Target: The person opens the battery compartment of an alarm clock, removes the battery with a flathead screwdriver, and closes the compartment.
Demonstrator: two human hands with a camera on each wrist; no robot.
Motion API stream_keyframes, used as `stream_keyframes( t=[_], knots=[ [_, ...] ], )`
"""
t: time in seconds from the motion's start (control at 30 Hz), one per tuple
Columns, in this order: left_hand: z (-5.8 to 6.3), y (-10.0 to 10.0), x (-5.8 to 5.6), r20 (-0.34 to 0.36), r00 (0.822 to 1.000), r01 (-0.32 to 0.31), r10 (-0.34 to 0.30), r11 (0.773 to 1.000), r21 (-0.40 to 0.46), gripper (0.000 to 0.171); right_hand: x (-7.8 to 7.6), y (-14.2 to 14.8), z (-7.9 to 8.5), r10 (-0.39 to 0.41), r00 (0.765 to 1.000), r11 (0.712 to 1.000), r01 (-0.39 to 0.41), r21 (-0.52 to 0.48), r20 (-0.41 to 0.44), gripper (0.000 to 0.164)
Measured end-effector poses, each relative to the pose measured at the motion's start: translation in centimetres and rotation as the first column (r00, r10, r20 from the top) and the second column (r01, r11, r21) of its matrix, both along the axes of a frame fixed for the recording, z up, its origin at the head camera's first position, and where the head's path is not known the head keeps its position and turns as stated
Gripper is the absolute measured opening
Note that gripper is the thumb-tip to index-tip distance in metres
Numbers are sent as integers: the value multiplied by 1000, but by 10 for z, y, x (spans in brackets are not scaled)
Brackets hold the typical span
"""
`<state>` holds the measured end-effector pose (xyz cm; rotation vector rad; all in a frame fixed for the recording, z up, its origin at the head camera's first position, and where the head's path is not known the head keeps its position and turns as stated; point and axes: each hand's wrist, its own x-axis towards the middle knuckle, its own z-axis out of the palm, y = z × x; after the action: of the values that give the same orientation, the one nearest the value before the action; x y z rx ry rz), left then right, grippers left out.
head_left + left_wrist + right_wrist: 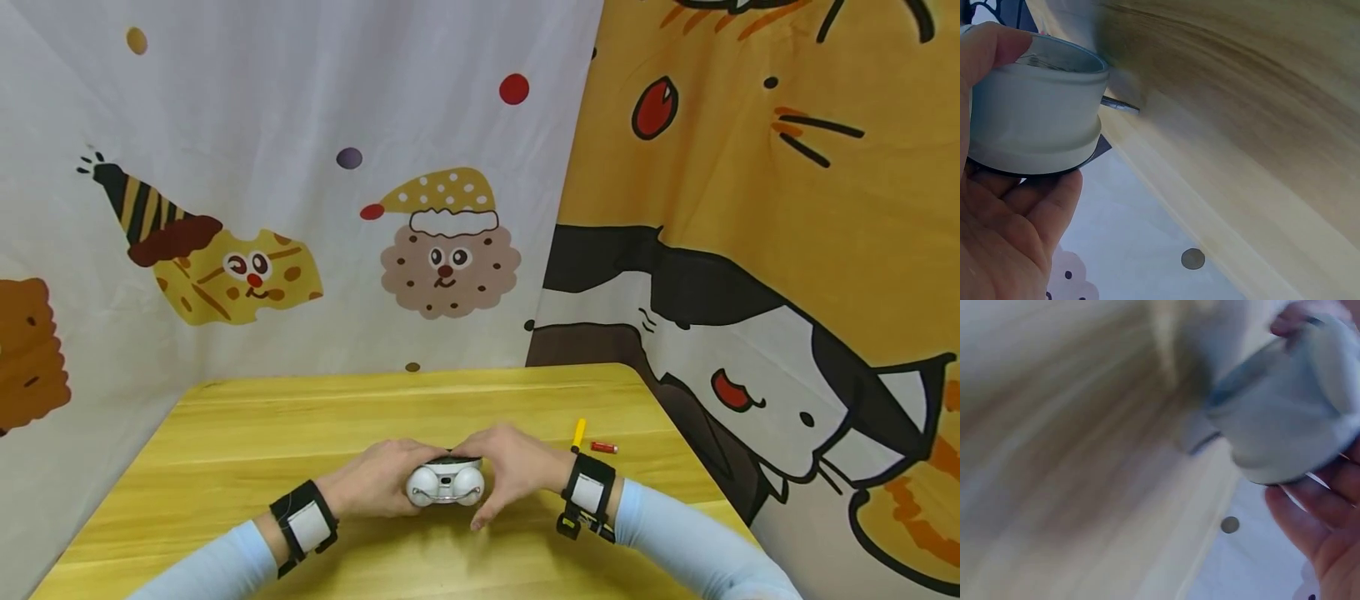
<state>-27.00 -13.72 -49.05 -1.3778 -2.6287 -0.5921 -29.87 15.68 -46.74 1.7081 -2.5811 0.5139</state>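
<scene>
A white twin-bell alarm clock (446, 486) is held between both hands at the middle of the table, its two round bells and thin wire handle turned toward me. My left hand (378, 479) grips it from the left. In the left wrist view the thumb lies over the clock's hollow edge and the fingers press its black rim. From the other side my right hand (517, 471) holds it, fingers curled against the black rim. Its thumb points toward me at the clock's near right. The right wrist view is blurred. A short dark leg (1120, 105) sticks out of the body.
To the right on the wooden table (300, 417) lie a red battery (603, 447) and a small yellow-handled tool (578, 435), partly hidden by the right wrist strap. Printed curtains (420, 92) hang along the table's back and right edges.
</scene>
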Motion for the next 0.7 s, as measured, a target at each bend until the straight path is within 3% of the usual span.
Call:
stream_keyframes(
  t=[0.1,0.23,0.37,0.53,0.7],
  knots=[
    [1,0,-1,26,1000,-11,11,1000,-1,77,2,0,-9,-37,996,999,38,7,-86,95],
    [1,1,-3,46,999,-12,11,1000,15,77,4,0,-17,-109,989,994,107,-19,-105,88],
    [-1,2,-6,95,995,-19,13,998,57,76,3,0,-21,-126,988,991,121,-56,-94,82],
    [-7,0,-8,191,980,-85,61,989,122,72,1,1,-24,-127,990,987,121,-101,-55,74],
    [-12,-3,-9,195,977,-126,90,975,185,61,-1,2,-25,-149,989,981,148,-129,-2,70]
  ],
)
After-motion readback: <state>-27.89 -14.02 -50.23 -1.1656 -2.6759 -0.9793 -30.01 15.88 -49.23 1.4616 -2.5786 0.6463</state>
